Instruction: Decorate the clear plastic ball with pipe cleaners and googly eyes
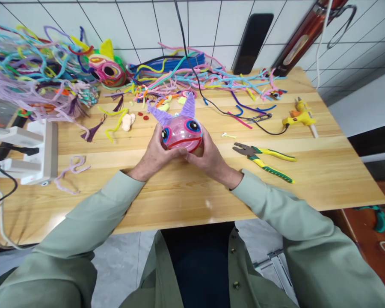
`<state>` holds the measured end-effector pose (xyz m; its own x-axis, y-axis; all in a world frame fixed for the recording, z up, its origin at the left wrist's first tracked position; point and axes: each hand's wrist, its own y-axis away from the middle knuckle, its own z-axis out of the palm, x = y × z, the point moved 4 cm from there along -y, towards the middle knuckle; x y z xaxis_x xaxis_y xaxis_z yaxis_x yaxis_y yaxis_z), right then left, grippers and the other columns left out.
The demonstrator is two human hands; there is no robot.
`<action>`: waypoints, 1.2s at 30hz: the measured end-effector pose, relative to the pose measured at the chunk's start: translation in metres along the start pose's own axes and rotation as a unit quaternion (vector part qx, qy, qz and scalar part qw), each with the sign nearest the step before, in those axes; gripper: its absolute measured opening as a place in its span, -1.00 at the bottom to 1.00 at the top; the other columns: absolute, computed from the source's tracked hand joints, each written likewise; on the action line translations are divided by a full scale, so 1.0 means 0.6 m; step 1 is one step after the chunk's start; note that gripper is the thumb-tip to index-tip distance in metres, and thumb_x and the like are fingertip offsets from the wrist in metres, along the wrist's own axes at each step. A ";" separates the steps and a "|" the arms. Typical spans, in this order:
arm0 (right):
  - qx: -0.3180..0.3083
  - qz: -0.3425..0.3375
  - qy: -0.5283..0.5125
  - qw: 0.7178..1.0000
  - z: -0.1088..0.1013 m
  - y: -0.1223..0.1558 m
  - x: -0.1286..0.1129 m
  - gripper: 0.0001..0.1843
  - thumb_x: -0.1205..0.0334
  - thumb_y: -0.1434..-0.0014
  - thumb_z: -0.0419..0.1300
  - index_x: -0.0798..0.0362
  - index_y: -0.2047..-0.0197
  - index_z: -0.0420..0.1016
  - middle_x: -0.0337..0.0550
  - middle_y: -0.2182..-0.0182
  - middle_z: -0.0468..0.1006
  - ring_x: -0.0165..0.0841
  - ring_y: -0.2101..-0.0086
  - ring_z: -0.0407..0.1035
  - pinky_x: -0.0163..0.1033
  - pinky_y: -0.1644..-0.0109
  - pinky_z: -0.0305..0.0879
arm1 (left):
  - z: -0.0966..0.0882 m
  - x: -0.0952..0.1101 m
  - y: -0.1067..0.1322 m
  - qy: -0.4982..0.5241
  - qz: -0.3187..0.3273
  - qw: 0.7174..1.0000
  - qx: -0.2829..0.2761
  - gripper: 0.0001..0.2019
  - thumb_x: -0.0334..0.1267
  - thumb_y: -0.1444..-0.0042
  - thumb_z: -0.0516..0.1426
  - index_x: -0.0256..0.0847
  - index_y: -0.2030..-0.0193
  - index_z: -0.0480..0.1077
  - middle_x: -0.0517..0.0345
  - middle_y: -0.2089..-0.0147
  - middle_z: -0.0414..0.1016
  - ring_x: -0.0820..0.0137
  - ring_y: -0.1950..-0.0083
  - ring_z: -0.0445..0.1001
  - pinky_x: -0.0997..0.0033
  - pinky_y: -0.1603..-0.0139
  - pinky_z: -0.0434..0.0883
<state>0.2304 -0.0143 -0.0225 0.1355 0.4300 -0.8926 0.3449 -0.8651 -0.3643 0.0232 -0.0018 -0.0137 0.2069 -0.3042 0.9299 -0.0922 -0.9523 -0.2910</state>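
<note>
Between my two hands is a round pink craft head (180,133) with two purple pointed ears, blue-rimmed eyes and a red mouth line. My left hand (158,152) is wrapped round its left side, the thumb along the bottom edge. On the other side my right hand (211,155) grips it the same way, and the two thumbs nearly meet below the mouth. The hidden fingers lie behind the head. To the right of my right hand lie pliers (255,150) with yellow and green handles, their jaws towards me on the left.
A yellow glue gun (299,117) rests at the right, its black cord crossing the table. Many pipe cleaners (167,77) lie along the tiled wall, beside another craft head (108,70). A black phone (253,42) leans there. At the left stands a power strip (48,149).
</note>
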 end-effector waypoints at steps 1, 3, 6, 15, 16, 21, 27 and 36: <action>0.003 0.000 0.002 1.000 -0.001 0.000 0.001 0.20 -0.48 -0.34 0.45 -0.07 -0.73 0.06 0.24 -0.64 0.34 0.18 -0.63 0.26 0.45 -0.76 0.21 | 0.000 -0.002 0.000 -0.001 0.004 1.000 -0.001 0.04 0.56 0.15 0.58 -0.10 -0.25 0.39 -0.04 -0.15 0.60 0.00 -0.18 0.68 -0.04 -0.24 0.71; 0.014 0.004 0.009 1.000 -0.003 -0.001 0.003 0.20 -0.50 -0.32 0.46 -0.08 -0.71 0.10 0.23 -0.62 0.38 0.17 -0.61 0.30 0.44 -0.75 0.23 | 0.000 -0.006 -0.001 -0.003 0.011 1.000 -0.001 0.04 0.57 0.13 0.56 -0.09 -0.26 0.39 -0.03 -0.14 0.60 0.00 -0.18 0.69 -0.04 -0.24 0.72; 0.013 0.004 0.019 1.000 -0.005 0.000 0.003 0.20 -0.54 -0.33 0.42 -0.09 -0.72 0.09 0.23 -0.63 0.37 0.18 -0.61 0.29 0.47 -0.75 0.21 | -0.001 -0.012 -0.001 -0.009 0.015 1.000 0.005 0.01 0.55 0.12 0.57 -0.08 -0.22 0.39 0.02 -0.09 0.59 0.04 -0.14 0.69 -0.01 -0.20 0.73; 0.034 0.022 0.071 0.997 -0.009 0.010 -0.011 0.33 -0.60 -0.33 0.37 0.11 -0.75 0.00 0.44 -0.67 0.23 0.21 -0.66 0.18 0.41 -0.77 0.20 | 0.002 -0.001 0.006 -0.020 0.005 1.000 -0.005 0.01 0.51 0.08 0.58 -0.07 -0.27 0.32 -0.01 -0.19 0.56 0.03 -0.22 0.68 0.03 -0.24 0.73; 0.034 0.019 0.075 0.996 -0.009 0.010 -0.012 0.32 -0.61 -0.33 0.36 0.11 -0.75 0.00 0.44 -0.67 0.24 0.21 -0.66 0.19 0.41 -0.76 0.21 | 0.004 0.002 0.006 -0.018 0.005 1.000 -0.014 0.01 0.51 0.06 0.57 -0.07 -0.28 0.32 -0.02 -0.20 0.57 0.03 -0.23 0.68 0.03 -0.24 0.73; 0.024 0.021 0.073 0.997 -0.012 0.009 -0.002 0.32 -0.63 -0.30 0.37 0.04 -0.74 0.04 0.42 -0.64 0.29 0.23 -0.63 0.24 0.49 -0.73 0.23 | 0.006 0.002 0.006 -0.029 0.001 0.999 -0.027 0.06 0.56 0.11 0.56 -0.09 -0.28 0.33 -0.03 -0.19 0.57 -0.01 -0.22 0.69 -0.01 -0.23 0.74; 0.021 0.007 0.093 0.995 -0.013 0.011 0.006 0.23 -0.48 -0.36 0.40 0.05 -0.74 0.03 0.38 -0.64 0.30 0.19 -0.63 0.25 0.41 -0.74 0.24 | 0.003 -0.001 0.009 -0.045 -0.007 0.999 -0.022 0.14 0.58 0.18 0.57 -0.09 -0.34 0.34 -0.08 -0.28 0.56 -0.03 -0.30 0.66 -0.02 -0.32 0.69; 0.012 0.005 0.130 0.991 -0.009 0.011 0.013 0.16 -0.35 -0.38 0.41 0.00 -0.73 -0.01 0.36 -0.62 0.34 0.18 -0.61 0.28 0.46 -0.73 0.25 | 0.001 -0.005 0.014 -0.075 -0.020 0.997 -0.014 0.06 0.47 0.16 0.62 -0.07 -0.31 0.36 -0.05 -0.23 0.57 -0.03 -0.24 0.69 -0.11 -0.32 0.70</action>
<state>0.2388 -0.0152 -0.0305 0.3737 0.4711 -0.7990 0.3210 -0.8739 -0.3651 0.0226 -0.0091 -0.0192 0.3543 -0.2686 0.8957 -0.1082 -0.9632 -0.2461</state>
